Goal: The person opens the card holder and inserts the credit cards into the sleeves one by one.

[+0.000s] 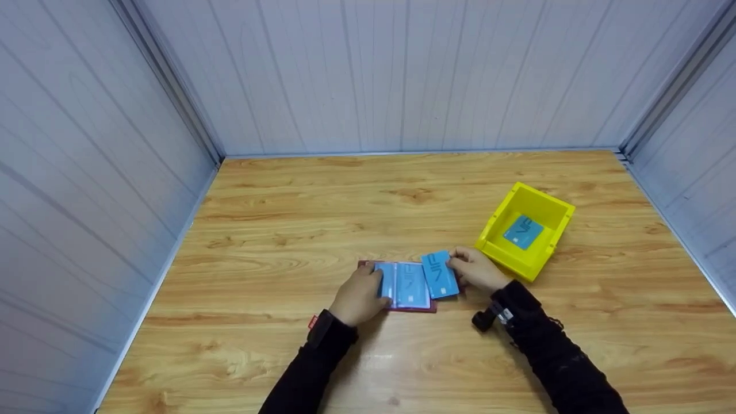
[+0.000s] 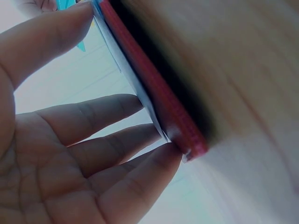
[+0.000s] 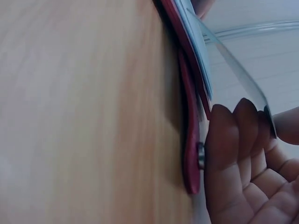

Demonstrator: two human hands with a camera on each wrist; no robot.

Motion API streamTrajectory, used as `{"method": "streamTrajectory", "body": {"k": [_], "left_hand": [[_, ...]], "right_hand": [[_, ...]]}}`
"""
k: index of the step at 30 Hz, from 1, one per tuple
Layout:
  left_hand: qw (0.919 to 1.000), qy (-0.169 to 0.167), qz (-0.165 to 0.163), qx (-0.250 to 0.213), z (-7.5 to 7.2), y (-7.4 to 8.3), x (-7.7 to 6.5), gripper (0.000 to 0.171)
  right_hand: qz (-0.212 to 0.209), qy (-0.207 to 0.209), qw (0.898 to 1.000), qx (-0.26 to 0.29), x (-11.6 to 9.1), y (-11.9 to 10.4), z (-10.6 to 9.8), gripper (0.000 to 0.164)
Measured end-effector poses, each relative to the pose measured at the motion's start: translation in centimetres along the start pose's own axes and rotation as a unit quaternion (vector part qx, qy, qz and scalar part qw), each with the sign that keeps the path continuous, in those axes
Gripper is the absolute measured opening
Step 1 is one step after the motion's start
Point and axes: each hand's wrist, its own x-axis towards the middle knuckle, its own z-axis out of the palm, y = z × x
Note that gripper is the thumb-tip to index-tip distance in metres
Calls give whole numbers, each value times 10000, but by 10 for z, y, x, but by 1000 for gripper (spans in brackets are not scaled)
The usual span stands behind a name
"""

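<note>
Presumably bracing it, the spread left hand (image 1: 357, 294) presses the card holder (image 1: 395, 287) while the right hand (image 1: 478, 272) pinches a blue card (image 1: 440, 276).

The flat, yellowish-brown wood-grain tabletop (image 1: 282, 218) shows darker streaks and knot marks. Directly on it, a bright yellow, open-topped rectangular plastic bin (image 1: 508, 262) stands askew at right; a dark-red card wallet (image 1: 418, 310) lies opened, left of the bin
</note>
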Motion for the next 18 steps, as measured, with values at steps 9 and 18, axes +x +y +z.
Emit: {"method": "streamTrajectory", "body": {"k": [9,18], "left_hand": [[10000,-14,-45,1,3,0,0,57],[9998,-64,-145,-138,3,6,-3,62]], "right_hand": [[-96,-27,9996,255,-1,2,3,8],[-82,-133,9993,345,-1,3,2,10]]}}
